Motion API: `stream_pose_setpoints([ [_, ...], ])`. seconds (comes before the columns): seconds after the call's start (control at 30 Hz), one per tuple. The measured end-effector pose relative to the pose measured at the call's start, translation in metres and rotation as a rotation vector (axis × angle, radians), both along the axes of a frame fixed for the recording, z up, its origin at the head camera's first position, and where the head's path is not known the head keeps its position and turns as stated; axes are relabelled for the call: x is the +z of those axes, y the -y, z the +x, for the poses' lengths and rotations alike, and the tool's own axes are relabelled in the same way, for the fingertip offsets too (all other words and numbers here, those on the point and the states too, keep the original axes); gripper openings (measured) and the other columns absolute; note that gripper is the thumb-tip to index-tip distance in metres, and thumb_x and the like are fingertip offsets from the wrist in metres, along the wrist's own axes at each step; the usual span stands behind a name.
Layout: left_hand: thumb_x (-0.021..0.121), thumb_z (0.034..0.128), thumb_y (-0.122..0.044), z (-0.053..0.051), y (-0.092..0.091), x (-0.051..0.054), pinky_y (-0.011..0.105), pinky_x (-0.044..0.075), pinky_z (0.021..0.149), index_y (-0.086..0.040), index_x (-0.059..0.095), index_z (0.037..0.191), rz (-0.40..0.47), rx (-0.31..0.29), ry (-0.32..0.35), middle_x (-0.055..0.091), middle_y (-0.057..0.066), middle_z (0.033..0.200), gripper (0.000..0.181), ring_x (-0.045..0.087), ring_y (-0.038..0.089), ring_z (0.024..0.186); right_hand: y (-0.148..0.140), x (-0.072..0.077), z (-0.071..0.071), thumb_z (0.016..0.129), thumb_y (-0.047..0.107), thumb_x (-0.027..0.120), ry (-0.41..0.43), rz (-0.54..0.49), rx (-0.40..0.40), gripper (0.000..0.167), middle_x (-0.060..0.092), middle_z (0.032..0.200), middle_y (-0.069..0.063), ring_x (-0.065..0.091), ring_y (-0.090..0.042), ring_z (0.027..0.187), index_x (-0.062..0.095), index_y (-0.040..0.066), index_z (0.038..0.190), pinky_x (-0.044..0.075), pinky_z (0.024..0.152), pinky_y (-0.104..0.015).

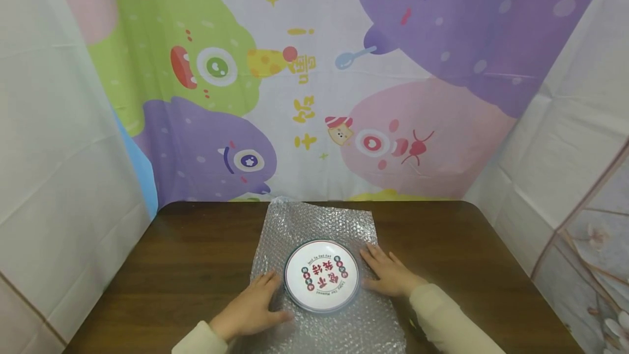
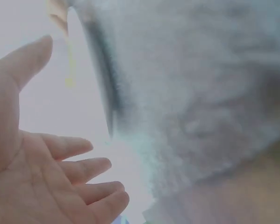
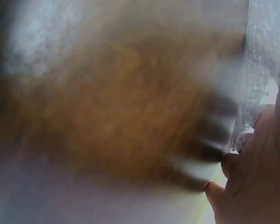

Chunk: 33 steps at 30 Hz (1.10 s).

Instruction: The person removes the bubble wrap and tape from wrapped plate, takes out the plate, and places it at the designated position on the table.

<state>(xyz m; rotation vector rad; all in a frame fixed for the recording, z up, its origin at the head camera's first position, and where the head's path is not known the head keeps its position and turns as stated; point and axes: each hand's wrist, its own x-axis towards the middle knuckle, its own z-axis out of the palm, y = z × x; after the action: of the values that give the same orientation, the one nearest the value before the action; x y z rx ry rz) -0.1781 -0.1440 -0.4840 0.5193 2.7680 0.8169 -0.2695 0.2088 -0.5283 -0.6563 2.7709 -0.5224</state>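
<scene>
A round white plate (image 1: 321, 276) with a dark rim and red and green printing lies face up on a sheet of bubble wrap (image 1: 319, 223). At the plate's lower left, my left hand (image 1: 250, 307) is held over the wrap, thumb and fingers spread. The left wrist view shows that hand (image 2: 46, 182) with an empty palm. My right hand (image 1: 390, 273) reaches over the wrap's right edge, its fingers extended close to the plate's right side. In the right wrist view its fingertips are beside the wrap (image 3: 261, 42); whether they press on it I cannot tell.
The dark brown wooden table (image 1: 196, 245) extends to both sides of the wrap. Behind it hangs a curtain (image 1: 304, 168) printed with cartoon monsters. Pale sheets (image 1: 59, 152) stand at the left and right.
</scene>
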Motion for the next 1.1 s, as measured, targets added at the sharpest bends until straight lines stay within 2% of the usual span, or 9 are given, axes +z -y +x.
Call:
stream_pose_setpoints([
  [0.17,0.071,0.0861,-0.041,-0.012,-0.008,0.009,0.063,0.033,0.111,0.006,0.042,0.143,0.089,0.061,-0.048,0.044,0.028,0.147,0.079,0.04,0.047,0.138,0.0,0.0,0.001,0.092,0.054,0.057,0.002,-0.004,-0.004,0.082,0.012,0.165,-0.014,0.012,-0.035,0.152,0.027,0.011,0.155,0.007,0.122,-0.061],
  [0.33,0.069,0.0893,-0.035,-0.023,-0.014,0.011,0.059,0.036,0.111,0.005,0.046,0.141,0.156,0.127,-0.087,0.051,0.025,0.143,0.069,0.046,0.044,0.134,-0.001,0.0,0.001,0.091,0.054,0.059,-0.005,-0.015,0.002,0.082,0.014,0.164,-0.015,0.014,-0.037,0.151,0.029,0.01,0.154,0.009,0.121,-0.061],
  [0.53,0.07,0.0889,-0.029,-0.037,-0.021,0.004,0.059,0.038,0.11,0.008,0.049,0.137,0.168,0.198,-0.096,0.053,0.028,0.139,0.064,0.047,0.046,0.132,0.0,0.003,0.002,0.091,0.053,0.059,-0.005,-0.011,0.013,0.083,0.015,0.164,-0.017,0.015,-0.039,0.151,0.029,0.008,0.154,0.009,0.121,-0.062],
  [0.77,0.072,0.0874,-0.025,-0.051,-0.024,-0.008,0.06,0.04,0.108,0.01,0.049,0.135,0.169,0.251,-0.04,0.053,0.031,0.136,0.063,0.048,0.048,0.129,0.001,0.007,0.003,0.091,0.051,0.061,-0.008,-0.015,0.008,0.082,0.016,0.163,-0.018,0.016,-0.04,0.15,0.03,0.006,0.153,0.01,0.12,-0.063],
  [0.87,0.073,0.0862,-0.022,-0.056,-0.025,-0.011,0.058,0.047,0.1,0.01,0.054,0.129,0.175,0.265,-0.04,0.06,0.028,0.126,0.057,0.057,0.046,0.119,0.002,0.007,0.003,0.091,0.05,0.061,-0.012,-0.022,0.007,0.082,0.017,0.163,-0.019,0.017,-0.041,0.15,0.031,0.006,0.153,0.011,0.12,-0.063],
  [0.97,0.073,0.0852,-0.019,-0.059,-0.027,-0.013,0.05,0.054,0.087,0.008,0.06,0.118,0.183,0.26,-0.043,0.067,0.021,0.108,0.044,0.064,0.035,0.1,0.002,0.007,0.004,0.091,0.049,0.061,-0.009,-0.028,0.006,0.081,0.017,0.163,-0.019,0.016,-0.04,0.15,0.031,0.006,0.153,0.01,0.12,-0.063],
  [1.1,0.074,0.0841,-0.014,-0.063,-0.029,-0.016,0.041,0.055,0.073,0.006,0.063,0.108,0.196,0.256,-0.023,0.067,0.014,0.094,0.033,0.063,0.022,0.085,0.002,0.007,0.004,0.091,0.049,0.061,-0.002,-0.028,0.003,0.081,0.015,0.163,-0.018,0.015,-0.04,0.15,0.03,0.007,0.153,0.009,0.121,-0.062],
])
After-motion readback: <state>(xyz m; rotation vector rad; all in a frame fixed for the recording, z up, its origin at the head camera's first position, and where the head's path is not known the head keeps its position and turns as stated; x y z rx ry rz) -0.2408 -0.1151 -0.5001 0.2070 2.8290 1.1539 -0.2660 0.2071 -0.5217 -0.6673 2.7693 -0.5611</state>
